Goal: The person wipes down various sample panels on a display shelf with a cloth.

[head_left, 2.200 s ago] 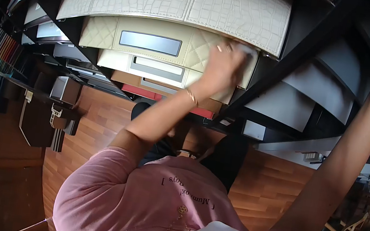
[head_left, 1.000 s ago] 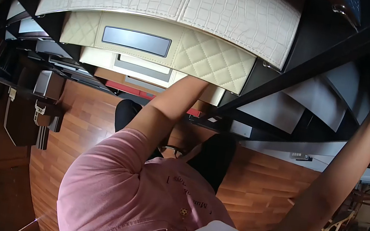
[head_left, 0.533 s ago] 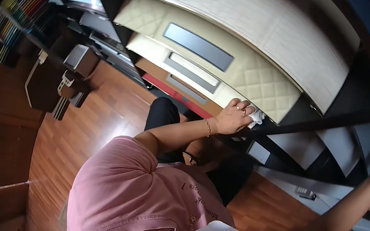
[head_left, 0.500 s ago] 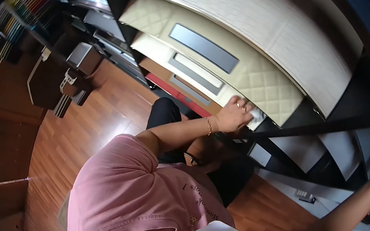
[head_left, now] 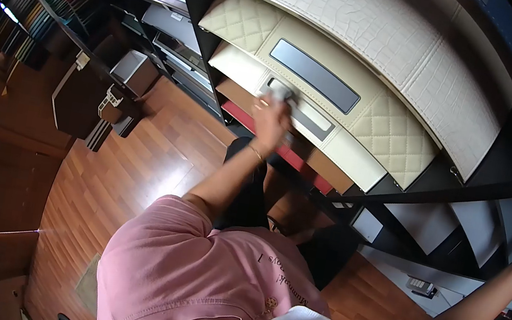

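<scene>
One hand is at work: my left hand (head_left: 270, 122), fingers bent and closed on what appears to be a pale cloth (head_left: 280, 89), blurred, at the left end of the grey frame (head_left: 309, 127) on the cream panel (head_left: 355, 161). Step in hand, in my judgement: passing the cloth over that frame; a further stroke calls for light, flat pressure along its length. Above sit the quilted panel (head_left: 393, 141) and the crocodile-textured panel (head_left: 357, 25); below, the brown panel (head_left: 329, 170) and red panel (head_left: 241, 115). My right forearm (head_left: 474, 302) reaches the view's edge, its hand unseen. Compared with half a second earlier, my left hand is off the cream panel's right end and at its frame.
</scene>
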A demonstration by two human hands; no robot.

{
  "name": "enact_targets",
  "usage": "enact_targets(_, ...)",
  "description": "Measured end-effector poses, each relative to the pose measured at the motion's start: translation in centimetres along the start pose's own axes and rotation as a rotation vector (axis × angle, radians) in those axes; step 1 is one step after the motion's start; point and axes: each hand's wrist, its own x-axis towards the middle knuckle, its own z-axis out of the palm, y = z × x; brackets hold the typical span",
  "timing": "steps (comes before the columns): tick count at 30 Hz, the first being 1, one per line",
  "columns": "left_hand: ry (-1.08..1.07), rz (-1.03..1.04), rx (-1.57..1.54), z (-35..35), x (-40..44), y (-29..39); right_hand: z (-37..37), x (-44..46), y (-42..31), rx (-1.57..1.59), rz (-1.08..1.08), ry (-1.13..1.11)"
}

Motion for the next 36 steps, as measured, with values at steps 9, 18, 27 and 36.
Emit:
enact_targets(9,-0.259,0.232,-0.090,-2.4,-2.2,2.9,-11.3,7.2,-7.8,0.479,0.140,-0.072)
enact_targets(18,0.122,-0.268,0.388,-4.5,7.7,-12.6,-9.2,5.9,-6.0,0.647,-0.123,0.199)
enact_targets(27,0.273,-0.013,-0.186,2.5,17.9,-12.6,-8.7,5.6,-5.7,0.609,-0.137,0.171)
enact_targets(36,-0.283,-0.003,-0.278,8.6,7.8,8.8,-10.4,6.6,-7.3,0.392,0.072,-0.074)
